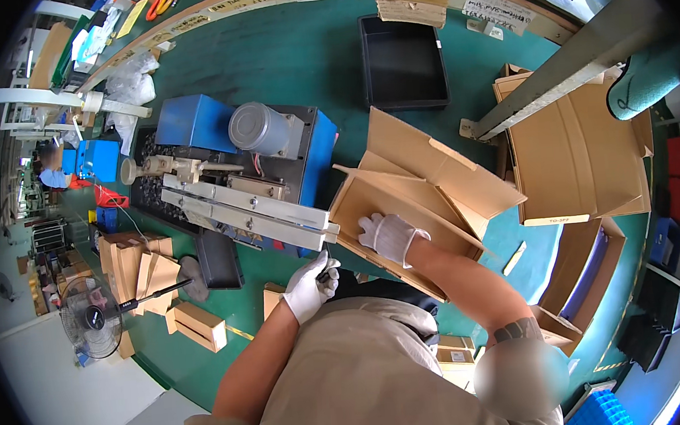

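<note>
My left hand (308, 292), in a white glove, is closed around a small dark thing (327, 276) that I cannot make out, mostly hidden by the fingers. It is close under the end of a pair of long metal rails (254, 211) on a blue machine (315, 154). Also gloved, my right hand (391, 237) reaches into an open cardboard box (430, 225), its fingers apart and nothing visible in them. The box sits tilted beside the rail ends, with its flaps (436, 161) raised on the far side.
A black tray (404, 63) lies on the green bench beyond the box. A metal post (560, 63) and a larger carton (579, 150) stand to the right. On the left are a fan (92, 316), several cardboard boxes (197, 326) and a dark bin (220, 258).
</note>
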A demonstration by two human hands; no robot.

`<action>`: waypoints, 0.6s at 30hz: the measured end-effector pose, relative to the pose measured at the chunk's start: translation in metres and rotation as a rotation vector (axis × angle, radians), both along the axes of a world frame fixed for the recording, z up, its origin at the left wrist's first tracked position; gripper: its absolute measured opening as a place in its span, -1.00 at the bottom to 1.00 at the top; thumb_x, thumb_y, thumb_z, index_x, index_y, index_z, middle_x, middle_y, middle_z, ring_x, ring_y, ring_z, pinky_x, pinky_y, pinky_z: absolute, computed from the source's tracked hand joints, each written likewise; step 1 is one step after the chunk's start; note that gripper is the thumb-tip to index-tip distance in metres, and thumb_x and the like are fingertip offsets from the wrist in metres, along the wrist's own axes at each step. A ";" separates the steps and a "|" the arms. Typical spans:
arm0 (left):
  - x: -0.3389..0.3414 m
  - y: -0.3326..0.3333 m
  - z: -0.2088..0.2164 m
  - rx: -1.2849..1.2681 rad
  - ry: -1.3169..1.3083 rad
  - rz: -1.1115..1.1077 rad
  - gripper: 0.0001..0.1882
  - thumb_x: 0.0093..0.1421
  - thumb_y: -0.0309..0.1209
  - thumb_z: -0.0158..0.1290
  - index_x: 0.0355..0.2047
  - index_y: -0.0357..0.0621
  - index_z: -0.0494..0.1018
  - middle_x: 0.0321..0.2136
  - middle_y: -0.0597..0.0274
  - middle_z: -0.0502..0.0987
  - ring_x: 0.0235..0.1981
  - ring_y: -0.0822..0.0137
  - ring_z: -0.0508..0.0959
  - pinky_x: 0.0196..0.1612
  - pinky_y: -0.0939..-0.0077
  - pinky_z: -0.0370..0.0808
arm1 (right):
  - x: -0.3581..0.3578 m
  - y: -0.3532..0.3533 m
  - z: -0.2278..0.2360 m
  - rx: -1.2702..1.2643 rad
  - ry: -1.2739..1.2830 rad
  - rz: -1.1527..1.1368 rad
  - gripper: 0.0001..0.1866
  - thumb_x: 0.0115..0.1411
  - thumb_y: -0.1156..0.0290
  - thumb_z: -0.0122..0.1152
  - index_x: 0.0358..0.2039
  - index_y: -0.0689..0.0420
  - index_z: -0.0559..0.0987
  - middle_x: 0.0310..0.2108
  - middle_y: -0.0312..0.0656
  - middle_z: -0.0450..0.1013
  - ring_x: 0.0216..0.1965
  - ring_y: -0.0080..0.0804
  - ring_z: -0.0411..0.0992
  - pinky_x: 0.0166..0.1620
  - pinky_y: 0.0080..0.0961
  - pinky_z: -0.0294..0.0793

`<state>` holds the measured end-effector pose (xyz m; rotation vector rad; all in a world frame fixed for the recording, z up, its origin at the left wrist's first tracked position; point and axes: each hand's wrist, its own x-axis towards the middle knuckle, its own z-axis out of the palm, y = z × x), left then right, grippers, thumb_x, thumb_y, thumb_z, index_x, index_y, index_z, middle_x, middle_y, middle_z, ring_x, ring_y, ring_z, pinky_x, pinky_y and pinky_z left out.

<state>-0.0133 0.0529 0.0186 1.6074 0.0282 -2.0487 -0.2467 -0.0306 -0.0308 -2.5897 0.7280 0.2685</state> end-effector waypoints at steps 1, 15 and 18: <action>0.001 0.001 -0.001 0.007 0.002 0.002 -0.63 0.39 -0.06 0.01 -0.25 -0.14 0.48 -0.54 0.33 0.49 -0.57 0.45 0.48 -0.53 0.63 0.37 | -0.004 0.000 0.003 0.017 0.028 0.038 -0.73 0.16 0.46 0.15 -0.11 0.10 0.55 -0.07 -0.08 0.38 -0.02 -0.16 0.46 -0.09 -0.27 0.59; -0.020 -0.026 -0.023 0.020 0.282 0.020 -0.68 0.41 -0.12 -0.02 -0.15 -0.15 0.45 -0.31 0.18 0.53 -0.27 0.25 0.60 -0.36 0.49 0.56 | -0.043 0.045 -0.027 0.355 -0.425 -0.993 -0.79 0.06 0.33 0.32 -0.45 0.23 0.58 -0.40 0.10 0.50 -0.34 -0.03 0.52 -0.26 -0.22 0.52; -0.042 -0.035 -0.024 0.051 0.323 0.009 -0.61 0.40 -0.06 -0.04 -0.06 -0.13 0.45 -0.20 0.14 0.56 -0.15 0.18 0.61 -0.20 0.30 0.59 | -0.031 0.050 0.030 0.337 -0.579 -1.080 -0.77 0.00 0.35 0.40 -0.48 0.26 0.60 -0.47 0.05 0.49 -0.37 -0.02 0.51 -0.27 -0.24 0.50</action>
